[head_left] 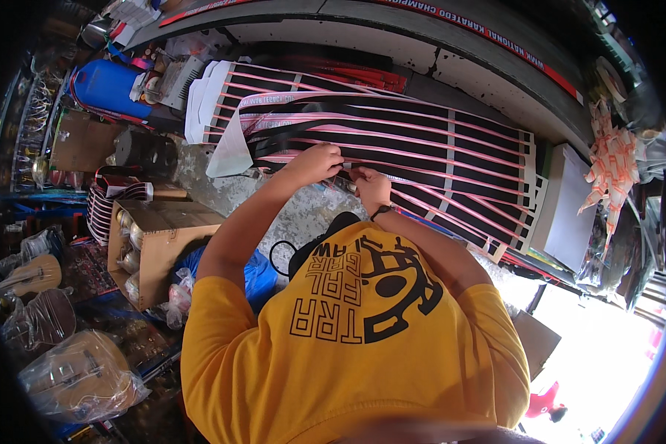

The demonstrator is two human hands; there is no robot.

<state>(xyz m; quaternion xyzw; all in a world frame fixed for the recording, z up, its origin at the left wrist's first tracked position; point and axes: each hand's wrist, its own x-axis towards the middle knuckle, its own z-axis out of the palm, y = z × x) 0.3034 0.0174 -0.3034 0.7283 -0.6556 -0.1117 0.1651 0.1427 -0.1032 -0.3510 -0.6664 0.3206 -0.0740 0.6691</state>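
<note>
A wide sheet of black and pink printed ribbon strips (488, 152) lies across the work surface in front of me. Its left part is lifted and folded over, with a pale end flap (231, 154) hanging off the near edge. My left hand (320, 163) is closed, fingers pinched at a pink ribbon along the near edge. Close beside it, to the right, my right hand (371, 186) pinches the same edge between thumb and fingers. The fingertips are small in view, and the exact grip is partly hidden.
White sheets (564, 207) stand at the right end of the surface. A blue container (109, 87) is at the far left. Below it sits an open cardboard box (166, 229) of round items, with a plastic-wrapped guitar body (85, 374) further down. Orange-white ribbons (611, 163) hang at right.
</note>
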